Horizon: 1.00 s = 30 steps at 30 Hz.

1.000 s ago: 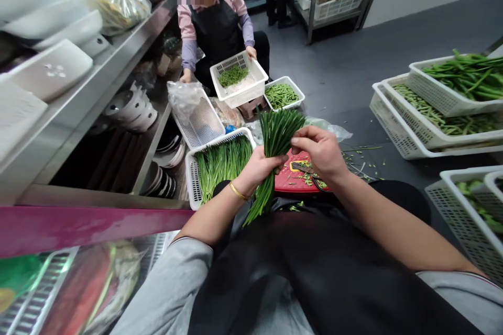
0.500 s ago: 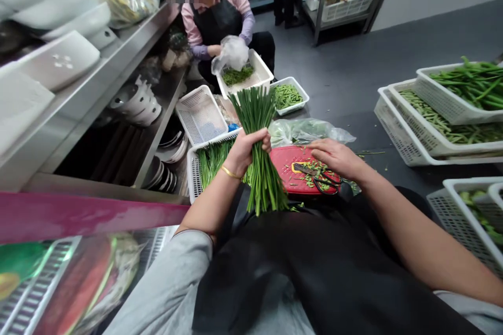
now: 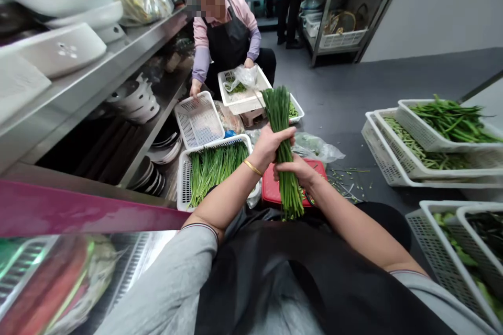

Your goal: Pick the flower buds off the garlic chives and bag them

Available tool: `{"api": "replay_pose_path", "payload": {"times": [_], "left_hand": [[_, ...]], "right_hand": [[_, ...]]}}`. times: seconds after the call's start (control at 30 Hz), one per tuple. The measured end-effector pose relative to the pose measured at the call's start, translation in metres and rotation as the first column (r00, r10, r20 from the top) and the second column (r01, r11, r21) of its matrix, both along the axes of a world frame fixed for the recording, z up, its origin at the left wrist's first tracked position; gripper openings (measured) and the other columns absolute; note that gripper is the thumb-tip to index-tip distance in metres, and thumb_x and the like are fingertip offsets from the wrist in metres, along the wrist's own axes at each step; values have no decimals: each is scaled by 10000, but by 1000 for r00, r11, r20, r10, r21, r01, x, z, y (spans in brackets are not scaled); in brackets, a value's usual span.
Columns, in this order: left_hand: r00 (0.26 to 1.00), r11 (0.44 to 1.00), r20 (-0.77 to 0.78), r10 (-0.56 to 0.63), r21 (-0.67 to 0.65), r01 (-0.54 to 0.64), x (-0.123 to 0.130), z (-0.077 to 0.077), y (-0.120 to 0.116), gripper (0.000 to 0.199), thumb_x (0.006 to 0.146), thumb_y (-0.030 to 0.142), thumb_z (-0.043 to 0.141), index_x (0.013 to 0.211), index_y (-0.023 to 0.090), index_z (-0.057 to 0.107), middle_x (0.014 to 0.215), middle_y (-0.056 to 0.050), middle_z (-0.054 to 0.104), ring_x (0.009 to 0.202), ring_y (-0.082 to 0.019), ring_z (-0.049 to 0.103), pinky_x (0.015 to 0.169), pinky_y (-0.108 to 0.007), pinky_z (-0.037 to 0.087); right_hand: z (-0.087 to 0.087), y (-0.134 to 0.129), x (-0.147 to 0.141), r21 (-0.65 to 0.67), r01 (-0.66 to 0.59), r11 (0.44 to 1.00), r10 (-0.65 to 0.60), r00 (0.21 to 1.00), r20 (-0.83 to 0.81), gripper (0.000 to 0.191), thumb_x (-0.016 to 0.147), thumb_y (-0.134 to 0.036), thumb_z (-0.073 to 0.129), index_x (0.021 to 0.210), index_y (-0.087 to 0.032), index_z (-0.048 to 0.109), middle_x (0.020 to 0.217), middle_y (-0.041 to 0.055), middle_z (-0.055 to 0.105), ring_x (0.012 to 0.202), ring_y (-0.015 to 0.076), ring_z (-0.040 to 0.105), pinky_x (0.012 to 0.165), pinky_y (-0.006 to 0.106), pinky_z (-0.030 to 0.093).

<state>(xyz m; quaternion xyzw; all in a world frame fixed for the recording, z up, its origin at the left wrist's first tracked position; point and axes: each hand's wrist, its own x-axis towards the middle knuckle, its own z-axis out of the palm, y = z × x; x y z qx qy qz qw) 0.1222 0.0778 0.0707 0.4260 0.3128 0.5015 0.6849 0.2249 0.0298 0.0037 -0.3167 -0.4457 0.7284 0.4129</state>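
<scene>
Head view: my left hand (image 3: pixel 268 147), with a gold bangle (image 3: pixel 252 167) on the wrist, is closed round a bunch of chives (image 3: pixel 280 110). My right hand (image 3: pixel 297 170) is closed round the same bunch just below it, so the bunch stands upright in front of my apron (image 3: pixel 275 282). Under my right hand lies a red chopping board (image 3: pixel 271 193), with a plastic bag (image 3: pixel 316 147) just beyond. Left of my left hand sits a white basket (image 3: pixel 184 183) of chives. Farther ahead, a seated co-worker's hand (image 3: pixel 195 89) touches another white basket (image 3: pixel 198 120). Right of my hands, white trays (image 3: pixel 387 154) of green stalks sit on the floor (image 3: pixel 393 73). If my grip slackened, stalks could slip from the bunch and drop to the floor.
</scene>
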Motion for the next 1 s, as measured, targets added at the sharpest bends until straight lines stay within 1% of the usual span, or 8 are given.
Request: {"api": "replay_pose_path", "payload": {"times": [0.1,0.2,0.5,0.63,0.73,0.83,0.9,1.0], "left_hand": [[952,954,63,-299,-1,300,-13,-6,-2,599,482,425,892,931,131,626,783,-55,700,730,-193,692,679,-288,543],[898,900,61,-436,30,435,-21,-18,-6,714,465,476,880,1046,135,644,898,-113,733,859,-268,707,708,-312,543],[868,867,-52,-493,47,496,-27,-22,-13,618,529,383,876,1036,127,633,793,-99,742,769,-225,708,701,-303,532],[936,941,-110,-333,22,337,-33,-27,-12,445,555,365,862,843,131,616,661,-24,689,633,-155,670,682,-294,537],[964,964,-127,-231,106,245,-51,-21,0,377,574,344,849,788,149,608,638,8,650,631,-144,658,723,-321,558],[978,978,-174,116,192,-82,-97,-8,32,277,641,266,804,780,157,590,628,31,605,614,-133,648,704,-321,570],[880,887,-188,435,257,-384,-145,-6,62,178,735,233,715,831,159,586,626,50,570,604,-116,644,684,-298,567],[698,743,-266,665,339,-578,-225,-30,107,62,780,129,599,803,159,550,561,64,487,513,-88,584,600,-249,531]], "right_hand": [[-2,-8,8,-20,-139,990,135,979,-156,347,631,-367,702,867,-179,529,588,-29,570,500,124,543,522,275,467],[-5,-12,4,0,-253,968,237,909,-342,336,645,-368,638,901,-183,525,617,-22,572,528,124,544,533,272,471],[-20,-4,-8,29,-296,955,290,906,-309,431,622,-465,634,921,-165,551,617,-2,574,526,156,552,555,359,538],[-16,6,-13,-27,-262,965,252,946,-206,476,662,-504,689,1007,-201,564,736,26,652,647,206,641,597,372,560],[-15,23,-15,65,-113,991,106,989,99,653,598,-625,739,1103,-241,581,952,57,695,906,264,674,791,415,562],[-29,37,5,125,78,989,-120,918,378,745,585,-699,717,1148,-230,590,1080,78,684,1045,274,645,938,443,503],[-47,37,30,42,246,968,-237,850,471,718,649,-743,632,1136,-217,588,1003,76,696,915,240,684,874,428,528],[-80,26,70,-93,370,924,-263,794,548,684,664,-758,603,1063,-202,602,829,64,697,679,199,686,697,370,557]]}}
